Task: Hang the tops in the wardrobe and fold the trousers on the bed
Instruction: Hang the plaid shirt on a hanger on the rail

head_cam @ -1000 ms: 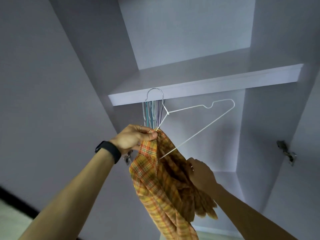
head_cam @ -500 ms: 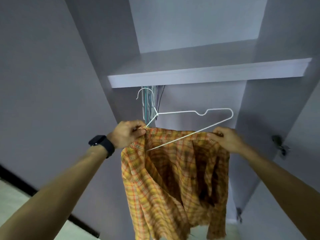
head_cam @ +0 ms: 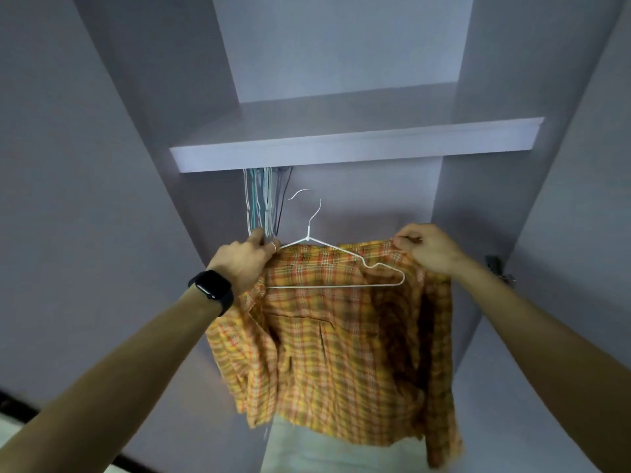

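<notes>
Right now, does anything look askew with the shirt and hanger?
Yes. The hanger sits crooked: its right end droops in front of the shirt, not inside the shoulder that the right hand pinches above it. The left hand grips the other shoulder. The hook is on nothing.

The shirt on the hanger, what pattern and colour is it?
The shirt is a yellow-orange plaid with red and olive lines, shown in the head view.

- Shirt point(head_cam: 341, 353): plaid of orange and yellow, crossed by thin red and olive lines.
- Hanger point(head_cam: 336, 264): white wire.
- Spare hangers point(head_cam: 263, 203): white, teal and dark strands.
- Wardrobe point(head_cam: 341, 46): pale lilac-grey throughout, shelf point(head_cam: 355, 150) included.
- Watch point(head_cam: 212, 290): black.
- Ring point(head_cam: 273, 246): silver.
</notes>
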{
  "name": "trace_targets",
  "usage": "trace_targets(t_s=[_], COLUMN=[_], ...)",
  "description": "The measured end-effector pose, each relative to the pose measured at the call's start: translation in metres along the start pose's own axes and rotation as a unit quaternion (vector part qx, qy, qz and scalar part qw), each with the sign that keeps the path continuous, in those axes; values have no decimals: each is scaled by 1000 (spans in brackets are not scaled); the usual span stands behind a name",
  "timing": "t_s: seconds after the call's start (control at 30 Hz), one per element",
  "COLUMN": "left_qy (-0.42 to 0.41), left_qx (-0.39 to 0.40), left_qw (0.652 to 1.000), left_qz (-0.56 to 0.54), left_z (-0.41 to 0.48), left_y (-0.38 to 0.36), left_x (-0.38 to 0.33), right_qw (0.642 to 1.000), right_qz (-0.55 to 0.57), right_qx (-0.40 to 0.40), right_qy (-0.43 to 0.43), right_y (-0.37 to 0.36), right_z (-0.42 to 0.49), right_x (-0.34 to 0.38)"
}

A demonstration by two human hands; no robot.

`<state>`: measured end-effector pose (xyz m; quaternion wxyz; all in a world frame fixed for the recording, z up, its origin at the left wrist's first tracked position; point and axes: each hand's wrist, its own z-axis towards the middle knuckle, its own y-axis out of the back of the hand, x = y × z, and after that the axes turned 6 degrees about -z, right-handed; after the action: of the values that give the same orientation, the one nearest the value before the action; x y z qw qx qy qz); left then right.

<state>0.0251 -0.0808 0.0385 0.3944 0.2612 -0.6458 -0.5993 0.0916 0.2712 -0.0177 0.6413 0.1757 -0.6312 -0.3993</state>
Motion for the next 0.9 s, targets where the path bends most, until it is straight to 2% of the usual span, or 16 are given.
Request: trace_targets(t_s=[0.07,0.23,0.3,0.4,0.43,0.5,0.53,0.57,0.67,0.7,0.9], left_qy=[9,22,42,61,62,56,51,47,45,49,70], left_qx=[-3,-20,-38,-99,-123,-163,-180,-195,-222,-222,-191], left_qw=[1000,1000,997,988,984,978,975,972,965,964,957], left_qz=[17,-2,-48,-101,-110,-120,-121,-121,-135,-139,-207], left_z=[3,9,9,7,5,0,-3,-5,-9,-9,-9], left_y=[-3,-14,-15,-16,-16,-16,-16,-16,-16,-17,-20], left_x=[-13,-49,-52,-44,-40,-38,-38,-38,-40,-40,-29], right_qw=[999,986,988,977,975,978,976,976,978,976,937], right_qz=[3,93,65,-78,-78,-41,-58,-94,-140,-145,-220], right_qx=[-49,-139,-128,10,7,-115,-152,-140,-11,-6,-100], right_qy=[12,5,59,196,209,170,148,141,153,161,253], right_y=[0,-8,-13,-21,-21,-14,-8,-1,3,0,-26], right_z=[-1,-12,-29,-62,-64,-55,-48,-40,-23,-22,-28], right_x=[15,70,80,76,70,58,53,52,51,52,68])
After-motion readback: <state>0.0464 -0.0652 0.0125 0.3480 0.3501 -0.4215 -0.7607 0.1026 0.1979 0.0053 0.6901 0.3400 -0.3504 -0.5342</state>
